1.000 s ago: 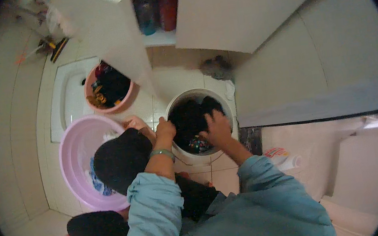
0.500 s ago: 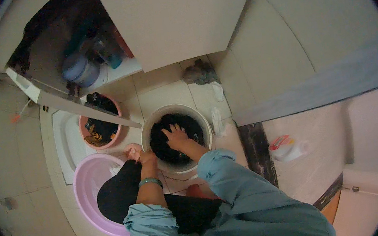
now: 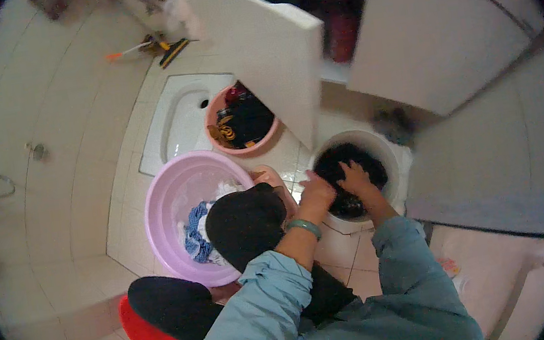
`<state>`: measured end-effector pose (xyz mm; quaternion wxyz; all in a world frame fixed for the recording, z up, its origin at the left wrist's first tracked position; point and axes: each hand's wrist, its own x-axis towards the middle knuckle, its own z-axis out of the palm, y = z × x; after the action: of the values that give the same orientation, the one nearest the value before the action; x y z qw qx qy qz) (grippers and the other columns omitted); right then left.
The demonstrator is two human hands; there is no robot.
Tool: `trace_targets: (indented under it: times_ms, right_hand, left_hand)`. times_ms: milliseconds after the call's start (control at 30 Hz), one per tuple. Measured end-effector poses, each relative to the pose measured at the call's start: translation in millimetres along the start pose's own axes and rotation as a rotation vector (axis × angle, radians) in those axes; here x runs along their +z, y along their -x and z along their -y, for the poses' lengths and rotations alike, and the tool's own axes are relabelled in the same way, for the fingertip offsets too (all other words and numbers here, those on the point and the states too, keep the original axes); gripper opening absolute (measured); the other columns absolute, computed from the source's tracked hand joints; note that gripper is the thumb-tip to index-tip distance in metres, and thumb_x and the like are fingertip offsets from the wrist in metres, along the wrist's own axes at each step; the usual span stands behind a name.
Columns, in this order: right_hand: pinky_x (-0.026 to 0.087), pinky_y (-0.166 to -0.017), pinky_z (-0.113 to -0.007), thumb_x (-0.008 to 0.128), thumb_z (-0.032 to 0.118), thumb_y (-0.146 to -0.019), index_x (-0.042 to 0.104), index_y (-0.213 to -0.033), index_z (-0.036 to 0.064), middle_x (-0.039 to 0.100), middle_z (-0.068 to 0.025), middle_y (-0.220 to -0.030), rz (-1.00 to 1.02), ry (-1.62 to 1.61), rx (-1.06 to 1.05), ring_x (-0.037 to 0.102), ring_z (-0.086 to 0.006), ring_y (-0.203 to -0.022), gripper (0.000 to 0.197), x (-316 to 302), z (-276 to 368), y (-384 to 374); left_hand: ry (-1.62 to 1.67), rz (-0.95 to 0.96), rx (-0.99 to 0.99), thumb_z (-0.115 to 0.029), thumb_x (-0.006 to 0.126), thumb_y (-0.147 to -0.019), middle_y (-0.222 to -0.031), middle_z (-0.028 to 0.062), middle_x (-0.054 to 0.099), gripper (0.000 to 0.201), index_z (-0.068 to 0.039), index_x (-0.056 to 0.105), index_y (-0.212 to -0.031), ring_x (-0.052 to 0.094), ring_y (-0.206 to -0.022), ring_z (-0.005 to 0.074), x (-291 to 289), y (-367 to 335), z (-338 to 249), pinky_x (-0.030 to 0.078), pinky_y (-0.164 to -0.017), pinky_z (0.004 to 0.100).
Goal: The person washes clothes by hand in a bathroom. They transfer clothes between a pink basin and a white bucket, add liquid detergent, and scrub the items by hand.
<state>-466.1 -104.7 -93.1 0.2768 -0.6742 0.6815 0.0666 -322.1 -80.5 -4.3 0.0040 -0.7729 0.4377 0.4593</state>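
A round whitish bucket [image 3: 389, 155] stands on the floor at centre right, with wet-looking dark cloth [image 3: 332, 160] inside. My right hand [image 3: 357, 180] lies on that cloth, fingers spread. At the bucket's left rim is my left hand [image 3: 316, 195], its fingers curled over the edge; the fingertips are blurred. A green bangle [image 3: 305, 228] circles my left wrist. To the left, a large lilac basin [image 3: 160, 197] holds blue-and-white cloth [image 3: 196, 233] and white pieces, partly hidden by my knee.
Behind the lilac basin, a pink basin [image 3: 210, 120] holds dark and patterned clothes, beside a white squat toilet [image 3: 161, 126]. An open cabinet door [image 3: 271, 54] reaches out close to the bucket. A red basin [image 3: 144, 335] sits lower left. A squeegee [image 3: 174, 51] rests near the far wall.
The view has swung left, so the bucket appears further right and the red basin and squat toilet show more. My right hand still rests on the dark cloth; my left hand stays by the rim.
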Motion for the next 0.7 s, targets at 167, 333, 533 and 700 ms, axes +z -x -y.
trace_targets:
  times_ms: [167,333,533,700]
  right_hand:
    - [0.029,-0.102,-0.047,0.062,0.036,-0.077,0.044,-0.130,0.0159,0.034,-0.0184,-0.139,-0.175,-0.088,-0.191,0.033,-0.0354,-0.127,0.059,-10.9,-25.7,-1.0]
    - [0.040,-0.092,-0.033,0.057,0.023,-0.086,0.054,-0.117,0.0049,0.057,-0.0137,-0.115,0.047,-0.601,-0.357,0.054,-0.0250,-0.108,0.036,-103.2,89.9,115.9]
    - [0.040,-0.093,-0.031,0.053,0.013,-0.089,0.046,-0.124,0.0031,0.055,-0.0109,-0.116,0.210,-0.742,-0.532,0.051,-0.0191,-0.109,0.037,-105.7,218.4,87.8]
    - [0.036,-0.098,-0.036,0.066,0.025,-0.078,0.035,-0.133,0.0040,0.045,-0.0171,-0.127,-0.113,-0.416,-0.698,0.045,-0.0284,-0.117,0.066,-62.9,302.5,-72.9]
  left_hand:
    - [0.159,0.088,0.900,-0.018,0.053,-0.086,-0.114,0.0282,0.050,0.048,0.003,0.035,-0.124,0.050,-0.104,0.0420,-91.6,131.4,-24.0,0.043,-0.086,0.0463]
    - [0.289,-0.113,1.221,-0.008,0.058,-0.082,-0.105,0.0179,0.057,0.041,-0.002,0.046,-0.121,0.057,-0.097,0.0329,-219.8,231.2,74.0,0.047,-0.081,0.0360]
    - [0.195,-0.384,0.744,-0.002,0.058,-0.081,-0.102,0.0163,0.057,0.036,-0.003,0.049,-0.116,0.061,-0.090,0.0269,-268.9,192.9,200.8,0.049,-0.078,0.0343]
    - [0.221,-0.387,0.614,-0.006,0.059,-0.081,-0.102,0.0193,0.057,0.038,-0.002,0.049,-0.117,0.059,-0.090,0.0330,-287.6,145.5,242.0,0.048,-0.078,0.0351]
